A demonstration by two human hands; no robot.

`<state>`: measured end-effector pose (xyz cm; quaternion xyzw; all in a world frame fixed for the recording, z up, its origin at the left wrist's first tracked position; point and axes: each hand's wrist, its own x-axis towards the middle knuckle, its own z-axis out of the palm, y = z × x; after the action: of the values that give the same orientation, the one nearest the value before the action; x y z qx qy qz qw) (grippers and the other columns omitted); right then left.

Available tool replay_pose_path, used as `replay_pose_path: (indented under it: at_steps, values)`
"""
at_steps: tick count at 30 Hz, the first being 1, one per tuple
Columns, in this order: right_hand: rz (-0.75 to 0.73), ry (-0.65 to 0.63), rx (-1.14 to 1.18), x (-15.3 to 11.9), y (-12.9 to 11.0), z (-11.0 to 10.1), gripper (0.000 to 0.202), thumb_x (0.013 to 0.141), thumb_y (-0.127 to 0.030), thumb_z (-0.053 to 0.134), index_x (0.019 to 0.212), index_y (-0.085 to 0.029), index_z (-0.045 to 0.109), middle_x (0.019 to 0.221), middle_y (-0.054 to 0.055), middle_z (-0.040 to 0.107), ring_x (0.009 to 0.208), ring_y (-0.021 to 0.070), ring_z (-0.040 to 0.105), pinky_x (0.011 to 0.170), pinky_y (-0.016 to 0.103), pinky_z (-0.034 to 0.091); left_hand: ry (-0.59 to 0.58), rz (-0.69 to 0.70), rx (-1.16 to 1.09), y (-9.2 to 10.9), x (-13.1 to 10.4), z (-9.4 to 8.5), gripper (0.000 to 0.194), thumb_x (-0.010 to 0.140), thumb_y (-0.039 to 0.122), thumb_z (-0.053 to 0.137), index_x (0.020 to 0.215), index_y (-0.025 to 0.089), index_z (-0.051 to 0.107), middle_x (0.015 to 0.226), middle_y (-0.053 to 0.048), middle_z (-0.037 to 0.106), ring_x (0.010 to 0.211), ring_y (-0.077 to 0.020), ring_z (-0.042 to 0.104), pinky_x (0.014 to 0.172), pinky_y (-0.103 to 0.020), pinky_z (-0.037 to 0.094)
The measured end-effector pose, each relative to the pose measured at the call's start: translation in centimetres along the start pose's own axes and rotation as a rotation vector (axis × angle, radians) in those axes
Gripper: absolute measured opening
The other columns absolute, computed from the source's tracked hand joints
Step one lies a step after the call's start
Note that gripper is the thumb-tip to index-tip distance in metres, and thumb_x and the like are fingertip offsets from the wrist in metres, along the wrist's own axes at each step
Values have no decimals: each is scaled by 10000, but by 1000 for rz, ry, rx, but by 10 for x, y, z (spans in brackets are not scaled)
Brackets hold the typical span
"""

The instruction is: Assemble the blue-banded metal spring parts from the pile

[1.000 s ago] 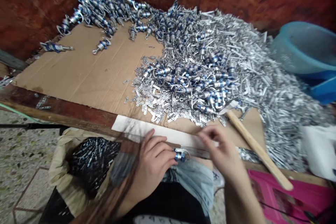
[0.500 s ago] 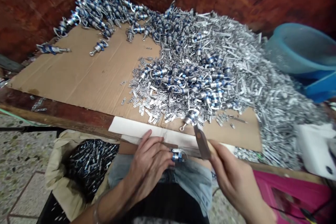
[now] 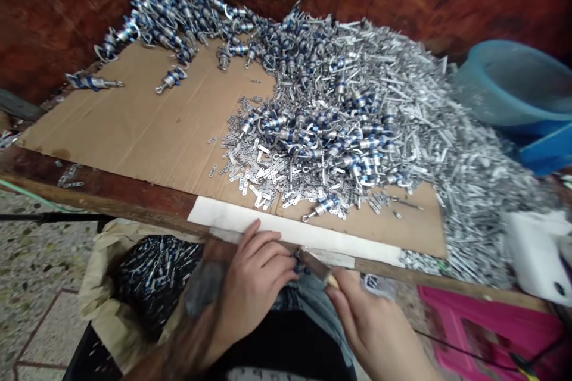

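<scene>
Near the front edge of the table, my left hand point(image 3: 259, 277) is closed round a blue and silver metal fitting point(image 3: 301, 263), of which only the right end shows past the fingertips. My right hand point(image 3: 369, 312) grips the light handle of a hammer-like tool with a flat grey-brown head point(image 3: 316, 263). The tool's head lies over the fitting, close to my left fingertips, and partly hides it. Just beyond the white strip point(image 3: 286, 229), a loose fitting with a ring end point(image 3: 320, 207) lies on the cardboard point(image 3: 147, 125) beside small flat metal links point(image 3: 263, 181).
Blue and silver fittings point(image 3: 170, 6) are heaped at the back left, and thin metal pieces point(image 3: 415, 101) fill the right side. A blue tub point(image 3: 513, 86) stands at the right. Below left is an open sack point(image 3: 100, 274) of dark parts; a pink stool point(image 3: 482, 321) is below right.
My right hand has moved left and slightly down, bringing the tool's head from beside the fitting onto it. My left hand stays nearly in place.
</scene>
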<state>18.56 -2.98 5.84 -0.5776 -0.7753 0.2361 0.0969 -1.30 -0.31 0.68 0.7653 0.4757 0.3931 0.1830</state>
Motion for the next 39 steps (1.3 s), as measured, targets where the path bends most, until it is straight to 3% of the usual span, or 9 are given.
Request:
replay_pose_path:
  at_steps: [2,4,9,13,17,22,28,34,39]
  values:
    - [53,-20,-44,0,6,1,243,924,-329,345,922,-249,575,457,-47,564,346,152,539,348,218,339,-7,-5,-3,0,0,0,65,821,204,618,778,211,667,745,16,677,915,-189,603,1023,-481,376]
    - [167,137,-91,3,19,-3,293,931,-362,323,956,-236,586,462,-32,556,362,147,528,369,217,337,-16,-4,-16,0,0,0,46,813,207,630,781,205,665,748,15,677,914,-190,596,1019,-487,376]
    - [468,424,-448,30,75,-13,359,909,-404,354,1066,-202,605,789,92,645,639,222,584,488,276,349,-17,50,5,-1,0,1,86,809,166,624,860,212,675,817,2,689,927,-201,590,1006,-515,378]
    - [408,514,-589,55,103,-12,406,897,-411,376,1096,-148,613,829,138,588,755,281,530,606,356,363,-15,107,16,0,2,-2,119,812,151,611,863,229,684,798,11,693,918,-190,606,1014,-508,378]
    - [213,691,-462,73,74,-9,337,886,-370,440,1083,-142,592,899,143,571,849,291,505,722,409,365,-44,90,-34,5,3,-10,124,842,169,576,855,226,685,773,12,680,803,-149,625,1001,-474,410]
    - [-248,357,-324,106,13,1,157,878,-200,491,866,-226,645,873,59,588,840,214,472,738,343,336,-95,95,34,8,0,-15,183,875,128,504,881,204,669,814,-1,686,759,-136,637,987,-427,441]
    - [-380,54,-433,143,-3,-7,159,873,-209,520,788,-214,654,838,54,576,835,217,457,732,351,282,-30,95,28,4,-1,-20,141,866,152,545,923,208,661,812,4,678,753,-128,631,949,-431,470]
    - [-346,100,41,92,-13,-18,72,872,-187,534,881,-199,604,802,9,629,776,160,524,743,303,336,53,53,43,1,-1,-20,178,847,179,591,1024,175,614,852,-24,697,803,-155,650,905,-389,516]
    - [-404,53,68,50,-20,-7,100,864,-142,529,906,-173,615,772,17,624,736,152,501,711,296,351,79,29,-58,2,5,-18,216,815,137,626,1028,171,632,844,-15,687,816,-133,635,928,-344,498]
